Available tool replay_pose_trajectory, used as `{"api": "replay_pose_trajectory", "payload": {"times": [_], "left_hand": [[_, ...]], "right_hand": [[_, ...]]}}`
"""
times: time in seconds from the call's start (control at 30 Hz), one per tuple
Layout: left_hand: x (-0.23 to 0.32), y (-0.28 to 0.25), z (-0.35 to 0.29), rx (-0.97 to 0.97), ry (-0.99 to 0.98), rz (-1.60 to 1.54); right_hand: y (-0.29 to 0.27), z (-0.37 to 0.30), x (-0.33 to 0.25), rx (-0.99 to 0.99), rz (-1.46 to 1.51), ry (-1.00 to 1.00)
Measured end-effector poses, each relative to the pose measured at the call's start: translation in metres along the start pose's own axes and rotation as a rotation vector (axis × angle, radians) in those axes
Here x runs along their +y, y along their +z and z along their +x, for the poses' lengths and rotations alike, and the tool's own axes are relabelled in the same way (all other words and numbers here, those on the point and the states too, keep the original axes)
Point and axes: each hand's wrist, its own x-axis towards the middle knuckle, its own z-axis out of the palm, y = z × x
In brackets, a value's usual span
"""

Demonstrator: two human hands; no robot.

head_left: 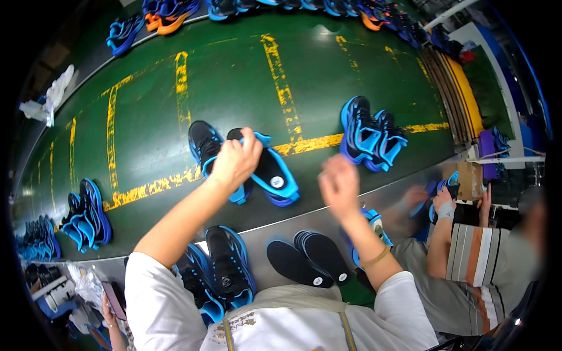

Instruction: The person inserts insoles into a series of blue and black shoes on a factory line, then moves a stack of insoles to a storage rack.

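Note:
A pair of black-and-blue sneakers stands on the green conveyor belt [228,64] in front of me. My left hand [237,158] is closed on the upper of the right-hand sneaker [285,197], near its tongue. A black insole [270,167] with a round white sticker shows in that shoe's opening; its front end is hidden. Next to it, the other sneaker [205,140] is partly covered by my left hand and wrist. My right hand [339,182] is in the air to the right of the pair, touching no shoe. Its fingers look curled but are blurred, and nothing shows in them.
Close to my body lie a stack of black insoles [319,254] and another sneaker pair [228,263] on the metal ledge [263,231]. More sneakers [372,134] stand right on the belt, others [88,216] left, and several along the far side. A co-worker's hand [443,199] works at right.

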Motion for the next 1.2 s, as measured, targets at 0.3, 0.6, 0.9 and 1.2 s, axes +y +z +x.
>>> {"api": "replay_pose_trajectory", "payload": {"times": [0.3,0.6,0.9,1.2], "left_hand": [[-0.001,0.020,0.014,-0.201,0.039,0.179],[-0.018,-0.025,0.023,-0.277,-0.041,-0.394],[-0.017,-0.072,0.066,0.219,-0.785,-1.622],[0.072,-0.013,0.097,-0.187,-0.486,-0.957]], "right_hand": [[-0.058,-0.022,0.182,-0.159,-0.222,0.809],[-0.043,-0.030,0.079,-0.538,-0.212,0.384],[-0.056,-0.195,-0.068,-0.565,-0.110,0.079],[-0.069,-0.211,-0.088,-0.594,-0.019,0.282]]}}
